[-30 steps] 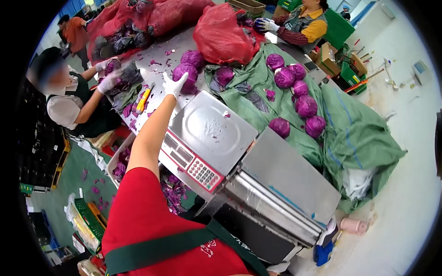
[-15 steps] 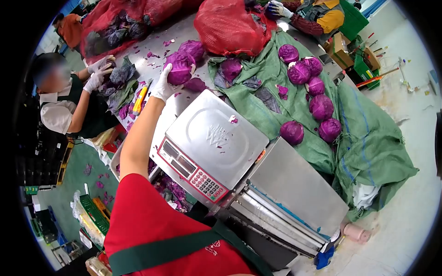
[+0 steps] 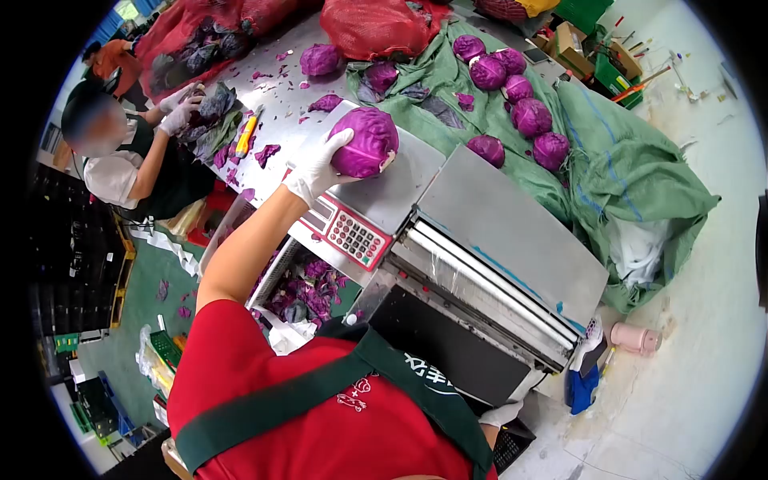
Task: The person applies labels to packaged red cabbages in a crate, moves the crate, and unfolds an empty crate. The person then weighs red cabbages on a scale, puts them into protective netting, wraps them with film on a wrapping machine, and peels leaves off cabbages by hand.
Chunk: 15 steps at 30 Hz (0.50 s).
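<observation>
My left hand (image 3: pixel 320 170), in a white glove, is closed around the side of a red cabbage (image 3: pixel 368 142). It holds the cabbage over the steel plate of a digital scale (image 3: pixel 420 164); whether the cabbage touches the plate I cannot tell. The scale's red-framed keypad (image 3: pixel 352 234) shows just below my wrist. Low at the right, my right hand (image 3: pixel 501 414), also gloved, is beside the wrapping machine (image 3: pixel 512 232) and above a dark crate (image 3: pixel 514 442). Its fingers are too small and partly hidden to read.
Several red cabbages (image 3: pixel 531 118) lie on green sacking (image 3: pixel 592 144) at the right. One more cabbage (image 3: pixel 319 59) sits behind the scale, near a red mesh sack (image 3: pixel 376 30). A yellow-handled knife (image 3: pixel 246 136) lies on the table; across it a gloved co-worker (image 3: pixel 120 152) handles leaves.
My left hand has brought the cabbage from the table behind the scale to over its plate. My right hand has come into view at lower right. The whole view has shifted.
</observation>
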Available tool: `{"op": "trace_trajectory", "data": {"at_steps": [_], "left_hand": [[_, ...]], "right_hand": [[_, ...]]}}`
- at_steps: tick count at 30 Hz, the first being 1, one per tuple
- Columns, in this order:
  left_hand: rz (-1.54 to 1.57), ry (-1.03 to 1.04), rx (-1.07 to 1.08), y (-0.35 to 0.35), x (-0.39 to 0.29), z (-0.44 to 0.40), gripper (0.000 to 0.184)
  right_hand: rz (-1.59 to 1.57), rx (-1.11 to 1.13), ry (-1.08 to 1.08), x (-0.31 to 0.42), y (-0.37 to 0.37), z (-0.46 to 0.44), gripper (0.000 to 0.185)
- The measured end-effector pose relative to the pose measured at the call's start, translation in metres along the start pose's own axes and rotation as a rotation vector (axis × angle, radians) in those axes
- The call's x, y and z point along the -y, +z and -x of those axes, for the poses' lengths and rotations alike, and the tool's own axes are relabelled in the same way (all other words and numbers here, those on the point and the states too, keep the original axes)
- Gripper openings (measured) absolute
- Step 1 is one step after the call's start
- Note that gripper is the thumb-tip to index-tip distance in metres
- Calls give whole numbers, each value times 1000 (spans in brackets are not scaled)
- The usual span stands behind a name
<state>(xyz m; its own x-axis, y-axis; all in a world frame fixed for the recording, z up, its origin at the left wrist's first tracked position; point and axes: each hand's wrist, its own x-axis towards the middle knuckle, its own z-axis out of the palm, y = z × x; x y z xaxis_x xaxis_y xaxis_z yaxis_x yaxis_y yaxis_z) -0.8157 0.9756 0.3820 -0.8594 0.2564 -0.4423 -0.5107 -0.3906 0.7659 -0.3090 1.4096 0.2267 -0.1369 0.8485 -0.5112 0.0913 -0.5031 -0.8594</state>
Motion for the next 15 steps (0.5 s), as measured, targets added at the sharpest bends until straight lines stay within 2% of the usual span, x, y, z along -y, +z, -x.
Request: {"op": "trace_trajectory", "data": {"at_steps": [2,4,5,7,8,9,11,12,13,15], "left_hand": [[-40,-13,-77,12,6,9,83],[-187,180,-185,20,17,5,88],[-193,172,-164,25,23,4,88],[-874,909,-301,32,33,6,92],[-1205,987,-449,34,38,9,94],[-1381,1092,-422,37,40,13,95],[-1544,1106,-428,39,49,12,94],[-1379,1132,-361,41,50,10,94],[-1399,1089,-364,44,48,13,94],[-1381,1083,-251,24,40,0,92]], "right_hand": [[42,-48,-26,20,23,26,46],[29,-87,-69,33,42,46,45],[98,-120,-114,36,44,53,43],[166,-69,-129,40,45,58,43],[192,-56,-122,34,35,46,43],[163,-44,-111,36,32,45,38],[545,-47,-423,45,10,27,31],[603,-50,-456,62,1,18,27],[666,-50,-486,83,-1,9,24],[702,-31,-722,132,14,-6,21]]}}
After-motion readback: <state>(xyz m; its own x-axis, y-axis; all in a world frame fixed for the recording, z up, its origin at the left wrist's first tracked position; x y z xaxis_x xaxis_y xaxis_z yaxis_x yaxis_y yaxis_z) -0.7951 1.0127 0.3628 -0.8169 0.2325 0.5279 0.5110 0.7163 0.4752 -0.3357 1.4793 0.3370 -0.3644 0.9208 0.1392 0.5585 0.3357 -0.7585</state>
